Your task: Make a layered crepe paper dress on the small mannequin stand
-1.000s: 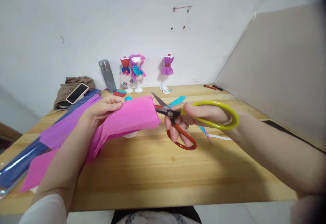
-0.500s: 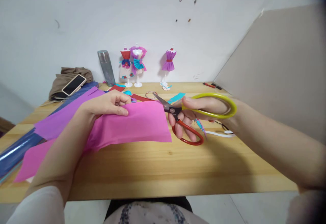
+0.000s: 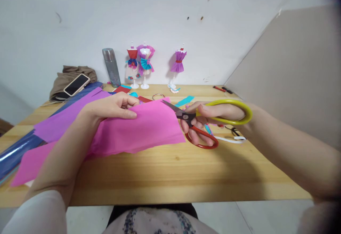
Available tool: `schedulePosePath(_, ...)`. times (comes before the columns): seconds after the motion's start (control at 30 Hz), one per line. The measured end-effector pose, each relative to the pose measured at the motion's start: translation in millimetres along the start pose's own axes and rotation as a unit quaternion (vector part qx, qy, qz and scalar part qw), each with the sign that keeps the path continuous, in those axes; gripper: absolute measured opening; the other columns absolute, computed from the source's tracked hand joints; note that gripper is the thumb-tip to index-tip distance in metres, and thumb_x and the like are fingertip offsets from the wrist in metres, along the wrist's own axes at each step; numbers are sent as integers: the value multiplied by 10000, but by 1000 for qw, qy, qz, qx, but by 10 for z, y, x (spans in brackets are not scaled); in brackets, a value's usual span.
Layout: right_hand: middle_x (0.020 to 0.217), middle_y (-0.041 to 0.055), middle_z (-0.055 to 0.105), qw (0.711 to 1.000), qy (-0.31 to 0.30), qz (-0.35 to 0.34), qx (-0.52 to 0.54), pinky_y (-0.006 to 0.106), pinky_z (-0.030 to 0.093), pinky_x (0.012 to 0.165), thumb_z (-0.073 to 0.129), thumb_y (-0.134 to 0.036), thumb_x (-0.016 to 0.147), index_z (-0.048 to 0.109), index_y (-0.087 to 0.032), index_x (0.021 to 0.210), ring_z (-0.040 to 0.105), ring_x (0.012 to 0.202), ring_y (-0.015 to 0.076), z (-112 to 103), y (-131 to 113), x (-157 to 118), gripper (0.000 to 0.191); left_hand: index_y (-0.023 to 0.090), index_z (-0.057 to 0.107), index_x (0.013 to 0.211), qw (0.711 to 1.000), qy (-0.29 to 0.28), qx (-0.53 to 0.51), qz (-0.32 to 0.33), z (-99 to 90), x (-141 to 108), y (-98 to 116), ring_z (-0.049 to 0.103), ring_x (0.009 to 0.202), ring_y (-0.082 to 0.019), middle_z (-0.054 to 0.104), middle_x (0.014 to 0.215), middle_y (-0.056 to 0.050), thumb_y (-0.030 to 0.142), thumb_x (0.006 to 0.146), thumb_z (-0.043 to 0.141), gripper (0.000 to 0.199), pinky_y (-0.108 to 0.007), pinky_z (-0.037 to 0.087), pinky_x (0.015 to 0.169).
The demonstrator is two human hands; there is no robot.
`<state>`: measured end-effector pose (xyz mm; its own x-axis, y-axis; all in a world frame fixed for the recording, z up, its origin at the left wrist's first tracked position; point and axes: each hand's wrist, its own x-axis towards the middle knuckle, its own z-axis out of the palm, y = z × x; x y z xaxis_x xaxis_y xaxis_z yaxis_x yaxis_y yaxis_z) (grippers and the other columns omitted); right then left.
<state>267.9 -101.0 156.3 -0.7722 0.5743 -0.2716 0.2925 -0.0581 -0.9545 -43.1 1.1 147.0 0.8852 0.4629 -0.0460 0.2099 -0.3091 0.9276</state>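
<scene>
Lap: At the bottom, the wearer's patterned clothing (image 3: pixel 160 223) is showing below the wooden table (image 3: pixel 160 177).
Left hand: The left hand (image 3: pixel 114 106) is pinching the pink paper (image 3: pixel 149 129) at its upper edge, thumb in front, other fingers curling behind.
Pink paper: It is stretching rightward above the table, from beside the left forearm to the blades.
Right hand: The right hand (image 3: pixel 221 111) is gripping the scissors (image 3: pixel 185 117), thumb through the yellow loop, fingers wrapping the red one.
Blades: One is lying across the paper's upper right part; the other is mostly hiding behind.
Cutting progress: No slit is clearly showing, so the cut is probably just beginning; nearly the whole sheet is lying uncut.
Table left: Purple paper (image 3: pixel 71 115) is resting on a glossy blue roll (image 3: pixel 16 159).
Scraps: A turquoise strip (image 3: pixel 185 101) is lying beyond the scissors.
Back wall: Three small dress forms (image 3: pixel 179 61) are wearing colourful outfits, right of a grey bottle (image 3: pixel 112 69).
</scene>
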Motion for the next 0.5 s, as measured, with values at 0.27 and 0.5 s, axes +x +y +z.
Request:
schedulePosePath(0.27,754,80,716,999,35,7,-13,245,530,528,421,-751,935,624,-145,982,693,650,178,101,-336,72,640,137,747,789,985,63,-153,-39,46,6,-197,626,613,-177,699,737,-88,437,658,873,350,-243,483,547)
schedulePosePath(0.5,767,96,731,997,25,70,15,221,501,468,388,-729,961,653,-130,974,676,607,161,10,-503,99,654,136,757,787,989,34,-134,-43,63,30,-162,639,594,-159,714,745,-78,321,730,824,204,-225,483,549)
